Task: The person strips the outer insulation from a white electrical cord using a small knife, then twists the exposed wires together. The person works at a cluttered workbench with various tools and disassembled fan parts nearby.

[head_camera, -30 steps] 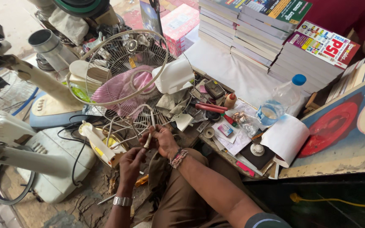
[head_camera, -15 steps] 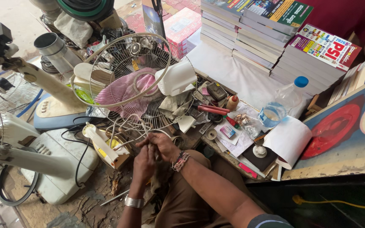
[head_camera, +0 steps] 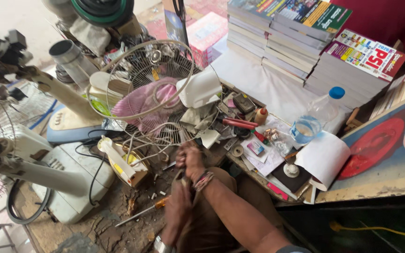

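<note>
- The wire fan guard (head_camera: pixel 148 89) stands tilted in the far middle of the clutter, its round face turned toward the person, with white wires (head_camera: pixel 141 143) trailing down from it toward the hands.
- The right hand (head_camera: pixel 191 161) is clenched in a fist just below the guard; what it grips is hidden.
- The left hand (head_camera: pixel 178 206) sits closed right under it, touching it; its hold cannot be told either.
- An orange-handled screwdriver (head_camera: pixel 144 211) lies on the ground just left of the hands, its long axis running left-right.
- Room is tight: white fan bases (head_camera: pixel 66 182) left, a littered bench edge (head_camera: pixel 258 175) right.
</note>
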